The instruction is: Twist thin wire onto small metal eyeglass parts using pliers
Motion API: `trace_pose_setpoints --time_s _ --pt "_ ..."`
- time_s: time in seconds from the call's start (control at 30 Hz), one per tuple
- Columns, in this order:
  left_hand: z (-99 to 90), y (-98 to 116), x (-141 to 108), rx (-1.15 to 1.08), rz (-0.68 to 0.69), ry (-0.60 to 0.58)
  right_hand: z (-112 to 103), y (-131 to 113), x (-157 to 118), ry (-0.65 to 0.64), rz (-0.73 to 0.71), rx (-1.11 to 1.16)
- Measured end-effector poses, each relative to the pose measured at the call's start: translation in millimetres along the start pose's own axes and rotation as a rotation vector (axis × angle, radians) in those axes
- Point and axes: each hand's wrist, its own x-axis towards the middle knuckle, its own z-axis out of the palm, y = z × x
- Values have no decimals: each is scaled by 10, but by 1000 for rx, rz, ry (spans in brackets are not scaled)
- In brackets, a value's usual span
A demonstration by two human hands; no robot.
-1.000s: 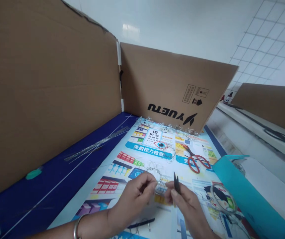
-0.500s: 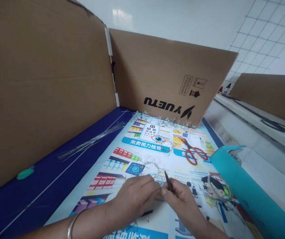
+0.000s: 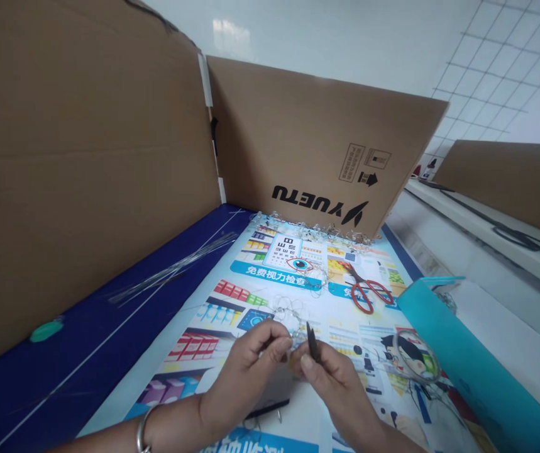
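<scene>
**Checker:** Hands, quick?

**Me:** My right hand is closed on dark pointed tweezers, tips up. My left hand has its fingertips pinched narrow, right beside the tweezers. Can't tell if they're gripping anything; too fine to see.

**Checker:** Where's the wire?

**Me:** Fine wire loops lie on the printed poster, just past my left fingers.

**Checker:** Around that?

**Me:** A black-handled tool sits under my left hand. Red-handled scissors lie further up on the right, near a wire ring and a teal folder. Left, a bundle of straight wires crosses the blue mat. Farthest, a cardboard panel printed YUETU stands upright.
</scene>
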Motion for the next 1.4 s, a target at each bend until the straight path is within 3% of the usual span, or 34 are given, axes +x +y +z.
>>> trace_pose_setpoints --time_s 0.17,0.27,0.53,0.87,1.4 --pt "-166 -110 71 245 445 34 -117 12 -12 -82 241 251" --pt "-200 -163 88 307 587 48 -135 23 -38 -203 331 283" --pt "-205 -144 106 336 734 30 -79 49 -101 -331 352 155" --pt "-240 -174 103 438 819 -75 -69 66 -87 -318 356 110" --pt "-255 -198 160 569 1000 -30 -59 130 -79 -281 391 96"
